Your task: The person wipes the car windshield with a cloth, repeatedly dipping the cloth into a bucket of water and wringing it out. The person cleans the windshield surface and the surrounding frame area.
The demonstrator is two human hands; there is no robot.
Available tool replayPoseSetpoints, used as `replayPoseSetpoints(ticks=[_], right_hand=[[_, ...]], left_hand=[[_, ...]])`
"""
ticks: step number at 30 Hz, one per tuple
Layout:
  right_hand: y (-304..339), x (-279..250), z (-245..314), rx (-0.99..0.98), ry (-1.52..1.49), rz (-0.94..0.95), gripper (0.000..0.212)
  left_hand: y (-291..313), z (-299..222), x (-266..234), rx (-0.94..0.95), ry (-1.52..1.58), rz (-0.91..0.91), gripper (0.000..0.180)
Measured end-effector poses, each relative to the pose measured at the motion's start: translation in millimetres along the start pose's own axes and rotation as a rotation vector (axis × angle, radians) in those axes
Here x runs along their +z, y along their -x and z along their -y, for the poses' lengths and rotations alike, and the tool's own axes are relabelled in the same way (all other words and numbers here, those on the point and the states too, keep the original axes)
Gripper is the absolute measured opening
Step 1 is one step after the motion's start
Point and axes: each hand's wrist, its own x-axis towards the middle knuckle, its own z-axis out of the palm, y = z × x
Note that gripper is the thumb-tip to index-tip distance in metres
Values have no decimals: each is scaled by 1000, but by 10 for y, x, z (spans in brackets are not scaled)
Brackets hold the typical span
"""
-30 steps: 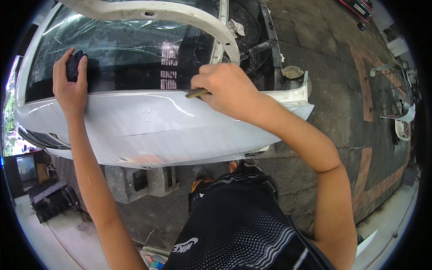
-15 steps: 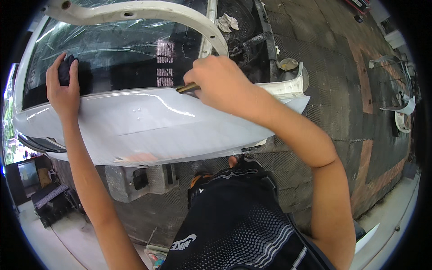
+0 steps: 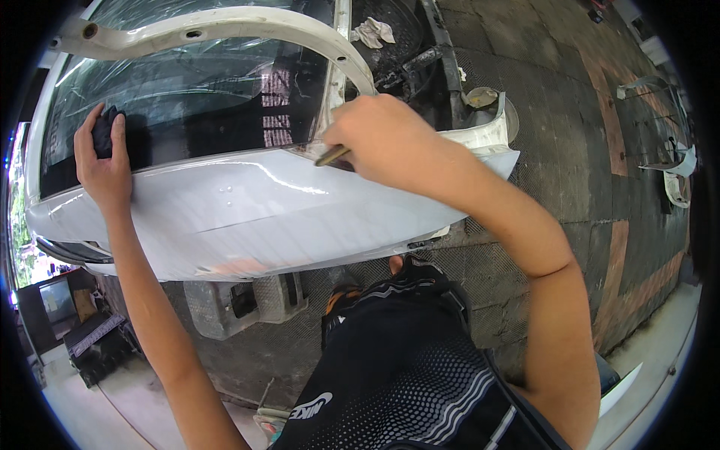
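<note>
Starting at the near edge of the white body panel [image 3: 255, 206]: an orange patch [image 3: 238, 266] shows just inside it; a grey plastic part [image 3: 219, 309] lies below, apparently on the floor [image 3: 555, 195]. Mid-panel: droplet-like spots [image 3: 229, 196] and dull streaks [image 3: 165, 236]. Surface not uniform; judged unfinished.

Far edge, right of centre: right hand [image 3: 386, 136] bent over the panel, fingers clamped on a thin brownish strip [image 3: 332, 155]. Cannot tell whether its tip touches the panel or sits just above. Far edge, left part: left hand [image 3: 105, 171], fingers and thumb closed around a dark crumpled cloth [image 3: 103, 131], which lies over the window glass [image 3: 172, 97].

Progress estimate: work under way at the far edge, neither strip nor cloth set down. How much of that edge is done and how much left cannot be read from the surface.

Beyond: a white curved bar [image 3: 232, 15] arches over the glass; crumpled white paper [image 3: 373, 32] to its right.
</note>
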Motion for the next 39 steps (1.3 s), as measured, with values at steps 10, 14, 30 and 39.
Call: replayPoseSetpoints(ticks=[10, 14, 30, 39], right_hand=[[199, -53, -3, 37, -29, -39, 12], [327, -224, -30, 86, 84, 35, 13], [1417, -432, 190, 644, -372, -541, 21], [2803, 108, -77, 970, -207, -830, 46]], left_hand=[[-52, -6, 32, 2, 18, 5, 30], [30, 59, -52, 17, -9, 8, 31], [-80, 71, 41, -35, -154, 46, 42], [639, -502, -506, -474, 554, -414, 29]])
